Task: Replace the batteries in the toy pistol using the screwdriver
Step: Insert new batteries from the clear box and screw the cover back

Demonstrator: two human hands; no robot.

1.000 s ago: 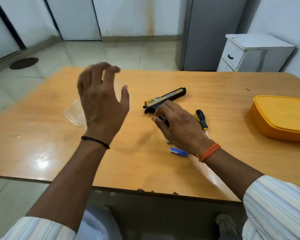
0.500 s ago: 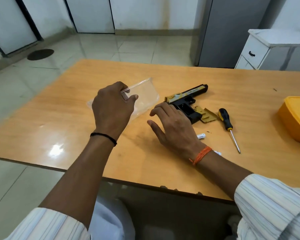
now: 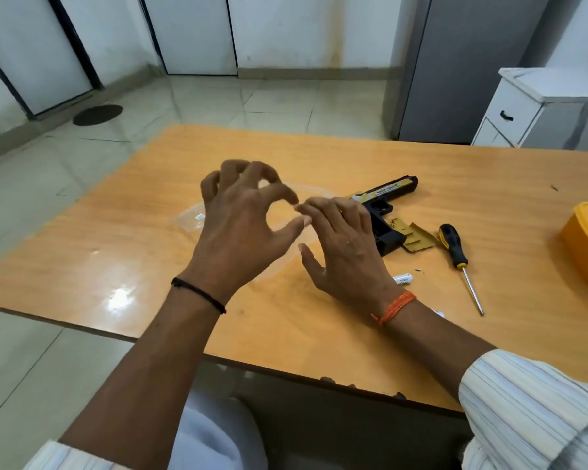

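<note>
The black and gold toy pistol (image 3: 386, 199) lies on its side on the wooden table (image 3: 319, 157), its grip open. Its gold battery cover (image 3: 416, 236) rests beside the grip. A black and yellow screwdriver (image 3: 457, 254) lies to the right of the cover. One white battery (image 3: 404, 279) sits by my right wrist, and another battery (image 3: 439, 314) peeks out behind my forearm. My left hand (image 3: 241, 228) hovers with curled, spread fingers and holds nothing. My right hand (image 3: 345, 247) is spread next to it, left of the pistol, also holding nothing.
A clear plastic packet (image 3: 192, 219) lies flat on the table under and between both hands. A yellow lidded box (image 3: 586, 247) stands at the right edge. A white drawer cabinet (image 3: 523, 110) and a grey cabinet (image 3: 462, 62) stand beyond the table.
My left hand has let go of the clear plastic, which now lies flat on the table. My right hand has lifted off the table and moved toward the left hand.
</note>
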